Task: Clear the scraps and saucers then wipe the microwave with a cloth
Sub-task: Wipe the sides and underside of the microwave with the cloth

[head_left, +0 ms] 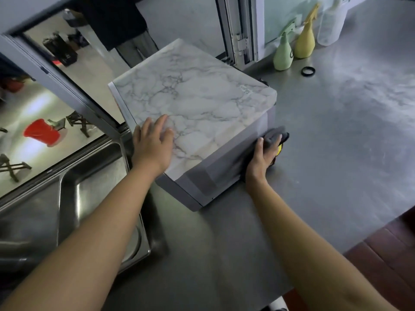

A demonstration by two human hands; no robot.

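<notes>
Marble-patterned film covers the top of the microwave [193,104], which stands on the grey worktop [325,135] just right of a steel sink [74,212]. The left hand [153,142] lies flat on the near left part of that top, fingers straight and slightly spread, palm down, touching the surface and gripping nothing. The right hand [263,154] is at the microwave's grey side wall, low down and close to the worktop, with its fingers curled round a dark grey cloth [277,134] that it presses against the wall; a bit of yellow shows at the edge of the cloth below the fingers. The cloth is bunched, and part of it sticks out beyond the fingertips toward the far end of the side wall.

Farther back on the worktop, by a window frame, stand a pale green spray bottle [283,56] and a yellow spray bottle [305,42] side by side, with a clear bottle [332,23] just beyond them. A small black ring [307,71] lies flat on the worktop near the green bottle. Through the glass at left a red bucket [42,132] is visible on a lower floor.
</notes>
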